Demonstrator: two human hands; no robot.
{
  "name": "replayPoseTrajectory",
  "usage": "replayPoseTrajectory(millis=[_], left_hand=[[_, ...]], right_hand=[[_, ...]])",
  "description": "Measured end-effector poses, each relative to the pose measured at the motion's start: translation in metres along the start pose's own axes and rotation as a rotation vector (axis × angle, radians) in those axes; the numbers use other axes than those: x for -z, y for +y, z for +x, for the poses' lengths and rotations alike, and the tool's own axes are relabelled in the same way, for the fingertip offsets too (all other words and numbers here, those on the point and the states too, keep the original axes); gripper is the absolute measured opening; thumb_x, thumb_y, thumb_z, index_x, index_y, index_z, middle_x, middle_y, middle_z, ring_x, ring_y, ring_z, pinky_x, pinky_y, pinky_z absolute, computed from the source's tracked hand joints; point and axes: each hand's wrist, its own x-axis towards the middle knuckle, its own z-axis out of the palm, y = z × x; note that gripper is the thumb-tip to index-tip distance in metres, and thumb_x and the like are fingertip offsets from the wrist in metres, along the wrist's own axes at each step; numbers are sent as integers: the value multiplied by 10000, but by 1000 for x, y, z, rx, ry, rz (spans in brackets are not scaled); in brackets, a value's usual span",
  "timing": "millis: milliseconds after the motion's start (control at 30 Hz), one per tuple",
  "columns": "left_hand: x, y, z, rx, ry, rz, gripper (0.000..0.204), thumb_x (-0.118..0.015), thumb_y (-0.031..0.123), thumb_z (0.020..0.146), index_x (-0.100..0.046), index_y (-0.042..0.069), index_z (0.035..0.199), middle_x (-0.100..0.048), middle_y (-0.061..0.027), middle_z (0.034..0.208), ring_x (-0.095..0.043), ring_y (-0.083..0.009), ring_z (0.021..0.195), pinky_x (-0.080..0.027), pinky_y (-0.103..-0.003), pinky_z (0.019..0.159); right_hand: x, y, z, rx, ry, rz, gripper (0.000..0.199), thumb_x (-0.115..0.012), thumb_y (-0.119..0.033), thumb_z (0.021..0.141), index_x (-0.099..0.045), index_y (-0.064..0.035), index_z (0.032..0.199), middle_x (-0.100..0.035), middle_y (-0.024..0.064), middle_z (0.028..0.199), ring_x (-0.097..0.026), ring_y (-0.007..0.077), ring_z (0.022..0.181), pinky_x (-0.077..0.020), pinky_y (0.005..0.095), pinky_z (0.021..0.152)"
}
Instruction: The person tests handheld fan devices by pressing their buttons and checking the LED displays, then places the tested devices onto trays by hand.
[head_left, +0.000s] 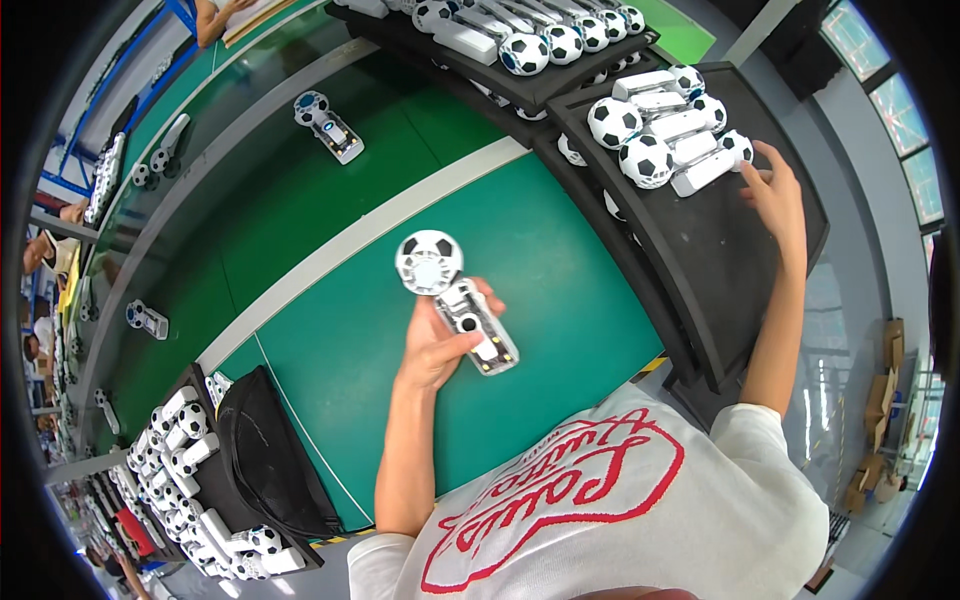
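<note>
White football-topped gadget (pixel 462 299) sits gripped in left hand (pixel 432 345); right hand (pixel 778 198) is loosely spread beside another unit (pixel 705 173) on the tray (pixel 720 245)!

The upper garment is a shirt (pixel 735 520), white to pale grey, with a finely textured fabric; the left sleeve (pixel 378 568) and the right sleeve (pixel 752 438) are short, match the body of the shirt in colour and terminate near the elbow; the front carries large red cursive lettering (pixel 560 492) in more than one row; a thick red outline (pixel 681 462), curved and irregular, borders this lettering; the left forearm (pixel 405 465) and right forearm (pixel 775 335) are bare; the left grip (pixel 440 345) and right grip (pixel 777 205) are bare human hands.
</note>
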Motion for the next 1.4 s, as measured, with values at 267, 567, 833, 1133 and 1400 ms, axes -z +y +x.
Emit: replayPoseTrajectory(millis=[267, 567, 833, 1133, 1400], left_hand=[[-106, -19, 43, 382, -599, -31, 684, -744, -47, 657, -429, 8, 1261, -626, -137, 1031, -633, -265, 1004, -515, -396, 895], [-182, -29, 60, 71, -719, -65, 707, -714, -57, 719, -359, 52, 1321, -547, -139, 1195, -580, -253, 1114, -492, -397, 921], [-124, 121, -6, -850, -431, 422, 428, -646, 268, 901, -497, 79, 1254, -487, -35, 896, -497, -187, 791, -453, -358, 671], [-134, 172, -79, -1129, -722, 295, 573, -534, 70, 842, -488, 223, 1392, -492, 47, 657, -440, -65, 525, -395, -244, 545], [-98, 194, -83, -1113, -879, 254, 431, -486, 23, 804, -609, 161, 1194, -459, 51, 591, -404, -58, 446, -343, -204, 450]], right_hand=[[-3, -69, -97, 641, -586, 593, 759, -790, -390, 733, -502, 10, 1310, -630, 160, 1143, -620, 218, 1005, -497, 312, 819], [47, -58, -112, 796, -378, 774, 672, -827, -198, 636, -544, 29, 1201, -564, 170, 1145, -595, 250, 1030, -478, 349, 881], [10, -38, -101, 879, 170, -170, 604, -810, -15, 610, -596, -88, 1170, -511, 176, 1235, -551, 337, 1068, -463, 413, 907], [-44, -32, -81, 991, -95, -424, 662, -744, 68, 614, -576, -114, 1227, -503, 140, 1310, -503, 371, 1154, -372, 424, 1031], [-36, -3, -69, 929, -3, -451, 664, -571, 166, 641, -535, -39, 1271, -562, 154, 1250, -487, 354, 1214, -354, 424, 1065]])
